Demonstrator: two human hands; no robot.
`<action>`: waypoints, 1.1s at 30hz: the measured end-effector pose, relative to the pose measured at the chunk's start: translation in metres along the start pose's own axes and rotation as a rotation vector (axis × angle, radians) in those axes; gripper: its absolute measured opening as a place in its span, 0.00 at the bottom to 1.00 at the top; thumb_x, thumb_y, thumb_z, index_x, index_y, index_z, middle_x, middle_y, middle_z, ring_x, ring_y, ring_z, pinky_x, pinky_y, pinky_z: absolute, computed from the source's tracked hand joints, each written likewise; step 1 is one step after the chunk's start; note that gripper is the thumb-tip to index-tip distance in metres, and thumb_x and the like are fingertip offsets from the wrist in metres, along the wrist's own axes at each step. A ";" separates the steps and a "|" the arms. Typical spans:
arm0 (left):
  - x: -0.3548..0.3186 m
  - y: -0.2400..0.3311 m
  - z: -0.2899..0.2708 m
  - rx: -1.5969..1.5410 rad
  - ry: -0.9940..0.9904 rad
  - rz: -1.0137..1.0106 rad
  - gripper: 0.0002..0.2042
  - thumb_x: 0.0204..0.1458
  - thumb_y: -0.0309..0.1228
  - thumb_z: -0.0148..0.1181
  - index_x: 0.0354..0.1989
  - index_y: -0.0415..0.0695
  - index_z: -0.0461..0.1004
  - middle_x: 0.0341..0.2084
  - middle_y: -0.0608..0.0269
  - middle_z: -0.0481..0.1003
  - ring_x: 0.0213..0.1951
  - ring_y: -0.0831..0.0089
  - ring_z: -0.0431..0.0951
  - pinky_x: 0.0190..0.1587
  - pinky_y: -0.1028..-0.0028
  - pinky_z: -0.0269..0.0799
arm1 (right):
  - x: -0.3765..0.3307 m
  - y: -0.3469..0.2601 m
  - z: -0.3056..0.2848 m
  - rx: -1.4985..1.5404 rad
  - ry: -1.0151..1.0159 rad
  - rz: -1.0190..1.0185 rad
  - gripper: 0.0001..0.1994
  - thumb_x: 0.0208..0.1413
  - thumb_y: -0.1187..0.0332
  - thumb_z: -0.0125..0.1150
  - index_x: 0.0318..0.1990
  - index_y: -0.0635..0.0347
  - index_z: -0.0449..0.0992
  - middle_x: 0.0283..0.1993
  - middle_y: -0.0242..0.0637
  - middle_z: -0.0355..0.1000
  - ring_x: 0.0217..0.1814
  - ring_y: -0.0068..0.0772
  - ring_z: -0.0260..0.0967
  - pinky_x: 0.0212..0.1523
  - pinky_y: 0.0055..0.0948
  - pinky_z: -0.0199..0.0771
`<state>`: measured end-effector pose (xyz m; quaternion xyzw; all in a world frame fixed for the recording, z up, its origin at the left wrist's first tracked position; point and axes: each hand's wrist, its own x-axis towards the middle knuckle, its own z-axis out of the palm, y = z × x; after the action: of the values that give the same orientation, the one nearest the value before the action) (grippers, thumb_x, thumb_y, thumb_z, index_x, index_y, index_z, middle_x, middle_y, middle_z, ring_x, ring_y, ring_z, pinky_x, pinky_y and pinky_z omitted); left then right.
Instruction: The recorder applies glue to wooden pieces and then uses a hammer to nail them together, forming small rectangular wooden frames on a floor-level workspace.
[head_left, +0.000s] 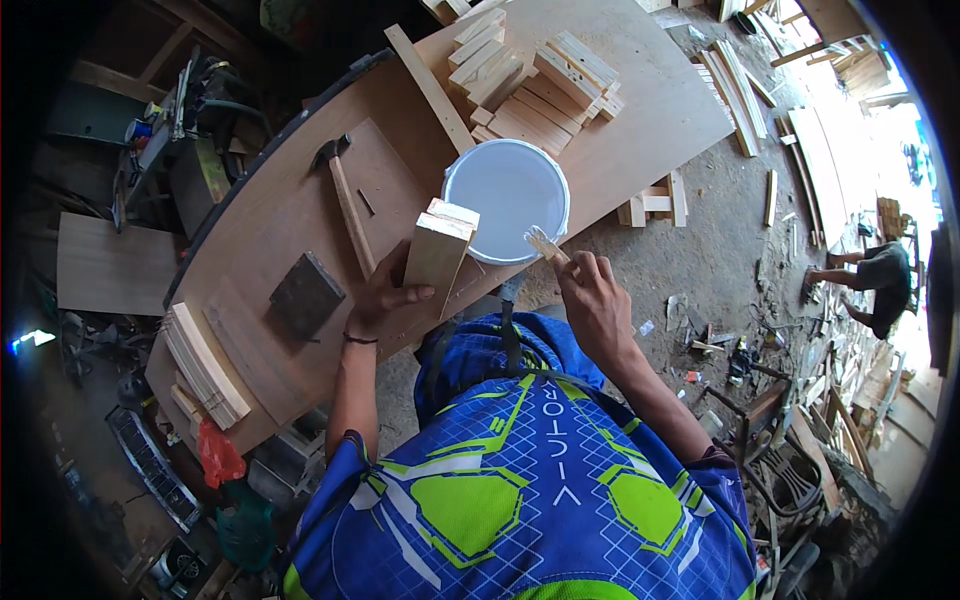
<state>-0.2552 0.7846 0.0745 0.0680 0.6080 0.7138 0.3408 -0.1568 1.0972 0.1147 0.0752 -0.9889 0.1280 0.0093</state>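
Note:
My left hand (pixel 380 295) grips a wooden block (pixel 436 255), tilted up at the bucket's near left side. Its upper end has jointed edges with white and reddish smears. In my right hand (pixel 596 303) is a short wooden stick (pixel 542 243), pinched between the fingers, its tip coated with something white. That tip is over the near right rim of a round white bucket (pixel 446 187), which holds a pale whitish substance (pixel 512 190). To the left of my left hand lie a claw hammer (pixel 352 210) with a wooden handle and a dark square slab (pixel 306 297).
Stacked wooden pieces (pixel 535 110) stand behind the bucket on the wooden table (pixel 655 75). A long batten (pixel 430 88) lies beside them. More strips (pixel 205 370) rest at the left corner. Scraps litter the floor (pixel 640 270); another person (pixel 875 285) is far right.

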 end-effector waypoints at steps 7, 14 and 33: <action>-0.008 -0.018 -0.026 0.035 -0.004 0.034 0.37 0.47 0.35 0.72 0.66 0.42 0.62 0.56 0.63 0.71 0.59 0.71 0.68 0.62 0.68 0.63 | -0.009 -0.023 0.003 -0.040 -0.003 0.107 0.21 0.54 0.73 0.62 0.57 0.54 0.74 0.43 0.34 0.66 0.45 0.35 0.69 0.32 0.32 0.78; -0.039 -0.016 -0.061 -0.013 -0.041 0.072 0.36 0.47 0.34 0.71 0.66 0.41 0.62 0.55 0.64 0.71 0.58 0.72 0.69 0.62 0.69 0.63 | -0.014 -0.068 0.015 -0.032 0.033 0.256 0.19 0.56 0.71 0.62 0.56 0.56 0.74 0.43 0.39 0.67 0.43 0.41 0.71 0.32 0.39 0.78; -0.122 -0.035 -0.145 -0.017 0.025 0.057 0.33 0.46 0.34 0.67 0.63 0.41 0.64 0.53 0.62 0.72 0.55 0.72 0.71 0.58 0.69 0.67 | 0.037 -0.154 0.028 1.126 0.179 0.690 0.15 0.65 0.63 0.59 0.48 0.67 0.79 0.32 0.33 0.77 0.29 0.22 0.74 0.32 0.24 0.77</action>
<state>-0.2229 0.5968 0.0442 0.0734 0.6038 0.7292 0.3135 -0.1699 0.9376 0.1276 -0.2630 -0.7340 0.6262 0.0090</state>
